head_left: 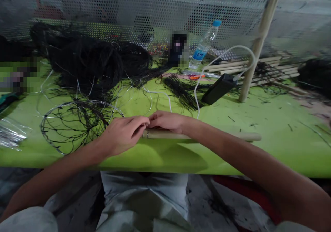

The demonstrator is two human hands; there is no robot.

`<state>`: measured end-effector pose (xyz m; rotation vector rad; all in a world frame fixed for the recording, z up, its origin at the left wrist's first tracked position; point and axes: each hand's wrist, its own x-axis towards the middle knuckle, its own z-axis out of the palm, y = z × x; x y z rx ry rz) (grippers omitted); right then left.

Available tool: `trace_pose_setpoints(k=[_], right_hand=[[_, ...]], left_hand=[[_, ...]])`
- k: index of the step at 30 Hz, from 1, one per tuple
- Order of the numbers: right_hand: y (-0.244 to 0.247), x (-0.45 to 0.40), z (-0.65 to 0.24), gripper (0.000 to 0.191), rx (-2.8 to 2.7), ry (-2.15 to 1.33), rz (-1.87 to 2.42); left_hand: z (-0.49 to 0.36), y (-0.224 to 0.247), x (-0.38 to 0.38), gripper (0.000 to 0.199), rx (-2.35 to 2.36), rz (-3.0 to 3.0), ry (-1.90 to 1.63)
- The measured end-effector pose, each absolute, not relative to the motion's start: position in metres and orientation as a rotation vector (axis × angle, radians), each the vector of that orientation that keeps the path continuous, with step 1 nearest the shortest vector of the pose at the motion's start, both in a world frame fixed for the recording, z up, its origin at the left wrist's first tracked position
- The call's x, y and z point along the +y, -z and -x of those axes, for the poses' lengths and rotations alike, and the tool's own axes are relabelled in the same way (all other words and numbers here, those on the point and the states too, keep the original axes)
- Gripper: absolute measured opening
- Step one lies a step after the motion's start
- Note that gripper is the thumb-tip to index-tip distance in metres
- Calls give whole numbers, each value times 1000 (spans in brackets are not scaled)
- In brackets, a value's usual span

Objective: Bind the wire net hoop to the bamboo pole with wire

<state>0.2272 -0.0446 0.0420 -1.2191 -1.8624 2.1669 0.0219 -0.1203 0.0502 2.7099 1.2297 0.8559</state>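
Note:
My left hand (125,135) is closed where the wire hoop of a small black net (74,125) runs beneath it. Its thumb and fingertips meet the fingers of my right hand (168,121) just above the end of a wooden stick handle (224,135). A thin wire is wound around the handle near that end. The fingers of my right hand are pinched together, and whatever they grip is hidden. The handle lies along the table's front, partly under my right hand and forearm. The net spreads flat to the left.
Heaped black netting (88,59) lies at the back left of the green table (160,156). A water bottle (200,52), a black power bank (219,88) with a white cable, and an upright wooden pole (258,45) stand behind. Several sticks (230,66) lie right; silvery wires (11,135) lie left.

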Motion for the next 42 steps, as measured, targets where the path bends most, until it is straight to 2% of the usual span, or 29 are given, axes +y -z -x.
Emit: trace_pose_setpoints(k=[9,15,31,37,42], right_hand=[[-46,-38,-220,34,-2159,-1895,1416],[-43,-33,-218,38,-2317,-1744,1435],[-35,-22,-228,36,-2516,-1481,1179],[-37,-25,-232,17,-2471,-1484,1049],[-36,-28,-230,21,-2460,-1455,1100]], left_hand=[[-25,-66,-116,47,1446,-2221,-669],[-19,-71,-101,18,1302,-2212,-429],[-10,-45,-109,25,931,-2659,-571],[-2,-39,-116,28,924,-2756,-435],[-4,-46,-116,25,949,-2790,-372]])
